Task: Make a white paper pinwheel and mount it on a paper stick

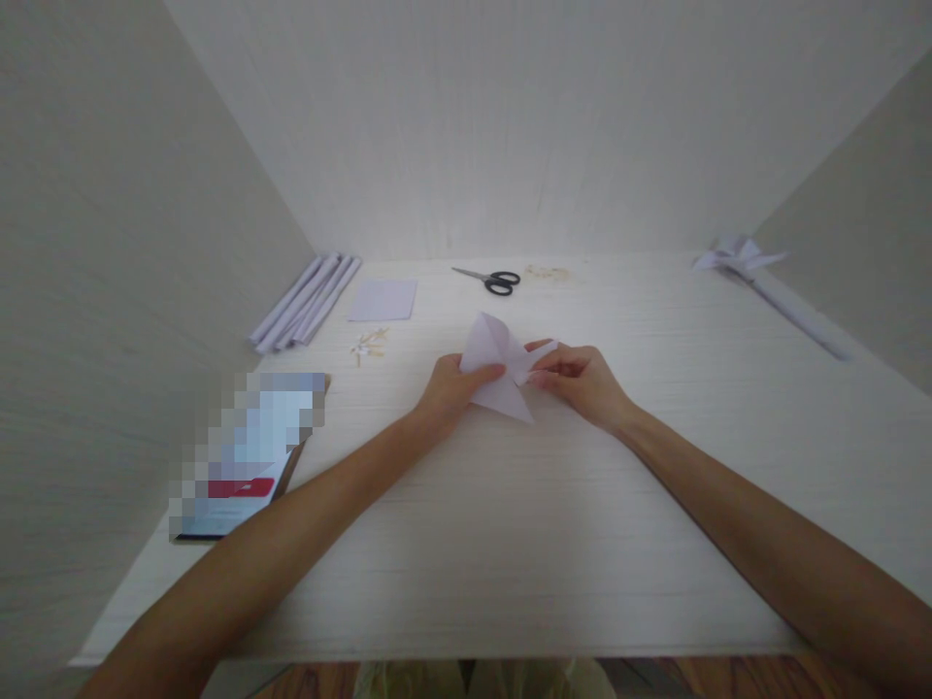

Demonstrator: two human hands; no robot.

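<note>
A folded white paper pinwheel (502, 345) with pointed flaps is held above the middle of the table. My left hand (455, 383) grips its left side, thumb pressed on the paper near the centre. At the right side, my right hand (575, 374) pinches one flap of the paper between thumb and fingers. Beyond the hands lie black-handled scissors (499, 282). To the left of them rests a square stack of white paper (382, 300).
Rolled paper tubes (306, 303) and small light pieces (370, 346) lie at the left, near a tablet (254, 456) with a blurred screen. Thin scraps (551, 274) are behind. A paper pinwheel on a stick (772, 291) leans at the far right. Walls enclose the table (466, 573).
</note>
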